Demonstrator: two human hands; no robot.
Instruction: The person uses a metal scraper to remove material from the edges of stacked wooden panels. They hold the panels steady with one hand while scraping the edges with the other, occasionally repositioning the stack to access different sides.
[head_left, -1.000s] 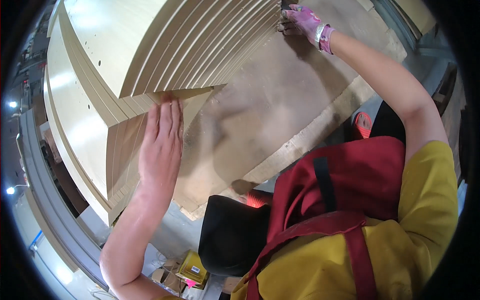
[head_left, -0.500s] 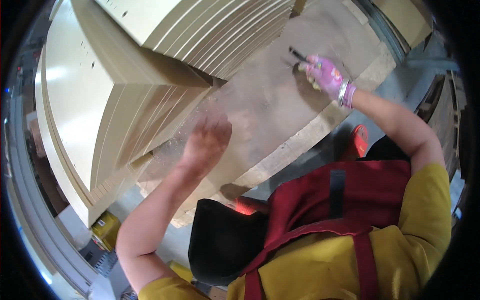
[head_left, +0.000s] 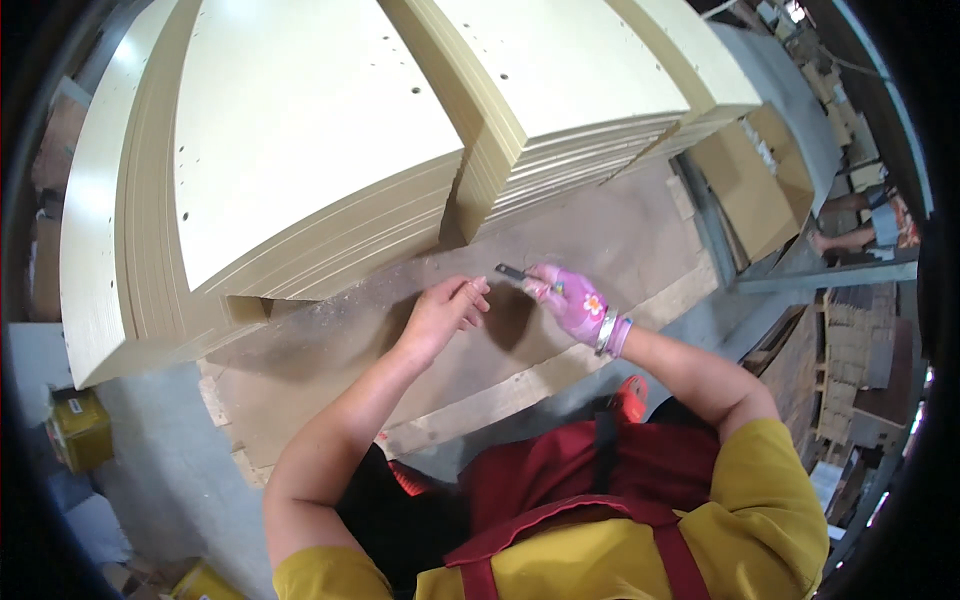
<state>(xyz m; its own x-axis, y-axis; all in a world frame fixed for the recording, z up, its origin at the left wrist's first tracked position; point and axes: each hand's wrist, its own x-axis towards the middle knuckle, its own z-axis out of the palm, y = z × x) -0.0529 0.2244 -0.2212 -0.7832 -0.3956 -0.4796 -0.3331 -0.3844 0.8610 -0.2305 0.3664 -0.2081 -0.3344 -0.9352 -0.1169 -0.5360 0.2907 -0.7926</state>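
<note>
My right hand (head_left: 572, 300), in a purple glove with a flower print, is closed round a slim black utility knife (head_left: 513, 272); the knife's tip points left. Just left of that tip is my bare left hand (head_left: 446, 312), its fingers curled and the thumb close to the forefinger. Whether something small is pinched there I cannot make out. Both hands are above a brown board-topped platform (head_left: 480, 372). Ahead of them stand stacks of cream-coloured panels (head_left: 310, 130) with small drilled holes, and a second stack (head_left: 570, 70) to their right.
An open cardboard box (head_left: 745, 190) stands beyond the platform's right end, beside a metal rail (head_left: 830, 275). A yellow box (head_left: 80, 430) sits on the floor at left. Another person's arm (head_left: 850, 222) shows at far right. Wood pieces (head_left: 845, 365) are piled at right.
My hands have come together, the right bringing the knife toward the left. My left hand's fingers, blurred before, are now curled. The view has turned, showing more of the panel stacks.
</note>
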